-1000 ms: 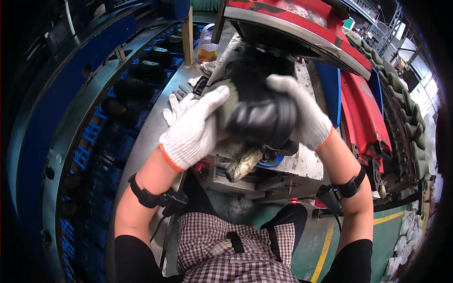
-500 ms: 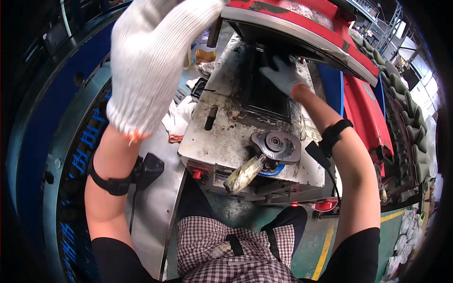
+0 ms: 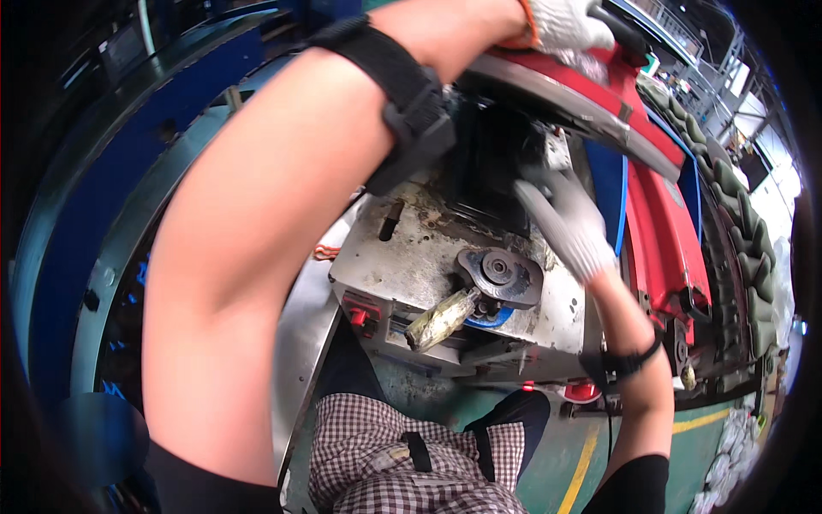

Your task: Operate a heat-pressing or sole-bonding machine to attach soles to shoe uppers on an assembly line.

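Bench [image 3: 385, 267] edge, handle [image 3: 441, 321] overhanging; left grip [image 3: 567, 24] at red press [image 3: 612, 87], hold unclear; right grip [image 3: 567, 218] spread, empty.

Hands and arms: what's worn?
Left hand and right hand: white knit gloves, orange edge on the left cuff. Each arm: black strap with a black device. Thin dark cable by the right arm. Black sleeves.
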`<state>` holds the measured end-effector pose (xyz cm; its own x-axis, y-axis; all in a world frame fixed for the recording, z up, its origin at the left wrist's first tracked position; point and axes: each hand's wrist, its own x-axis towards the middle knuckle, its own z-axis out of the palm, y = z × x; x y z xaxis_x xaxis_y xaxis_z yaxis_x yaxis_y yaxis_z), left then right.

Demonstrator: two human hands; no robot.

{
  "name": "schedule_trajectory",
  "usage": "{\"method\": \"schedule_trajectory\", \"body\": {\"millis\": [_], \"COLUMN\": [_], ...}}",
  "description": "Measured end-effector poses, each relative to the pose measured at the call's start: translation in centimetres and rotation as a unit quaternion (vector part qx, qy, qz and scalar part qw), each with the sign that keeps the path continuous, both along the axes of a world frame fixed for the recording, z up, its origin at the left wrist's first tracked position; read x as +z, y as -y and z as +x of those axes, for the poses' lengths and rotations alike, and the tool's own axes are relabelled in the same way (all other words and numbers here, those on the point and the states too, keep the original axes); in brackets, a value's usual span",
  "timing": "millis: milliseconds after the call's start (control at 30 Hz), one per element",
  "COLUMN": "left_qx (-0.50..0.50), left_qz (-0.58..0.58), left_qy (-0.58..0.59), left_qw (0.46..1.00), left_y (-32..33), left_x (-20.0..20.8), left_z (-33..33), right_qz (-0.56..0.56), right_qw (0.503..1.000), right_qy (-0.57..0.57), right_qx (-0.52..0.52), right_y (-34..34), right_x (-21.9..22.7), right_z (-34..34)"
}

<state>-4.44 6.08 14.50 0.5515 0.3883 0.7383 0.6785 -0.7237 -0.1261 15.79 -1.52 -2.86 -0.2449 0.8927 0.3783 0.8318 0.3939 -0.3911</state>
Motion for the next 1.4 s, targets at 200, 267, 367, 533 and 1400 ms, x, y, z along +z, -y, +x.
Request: {"method": "schedule_trajectory", "body": {"millis": [200, 267, 367, 533, 1400], "left_qx": [-0.002, -0.039, -0.01, -0.001, 0.074], "left_qz": [-0.211, -0.391, -0.355, -0.364, -0.329], "left_qy": [-0.096, -0.119, -0.166, -0.155, -0.118], "left_qw": [0.973, 0.912, 0.92, 0.919, 0.934], "left_y": [2.3, 3.0, 2.5, 2.9, 4.9], "left_x": [-1.7, -3.0, -7.8, -16.3, -17.6], "left_z": [2.1, 3.0, 4.3, 4.7, 3.6], "right_qz": [-0.36, -0.501, -0.503, -0.457, 0.225], "right_qw": [0.875, 0.755, 0.643, 0.455, 0.954], "right_qy": [-0.311, -0.403, -0.539, -0.696, -0.2], "right_qx": [0.094, 0.131, 0.207, 0.316, 0.008], "right_y": [14.1, 16.5, 17.0, 15.3, 17.6], "right_x": [-4.9, -7.1, -11.7, -13.9, -5.5], "right_z": [3.3, 2.5, -1.4, -6.9, -3.5]}}
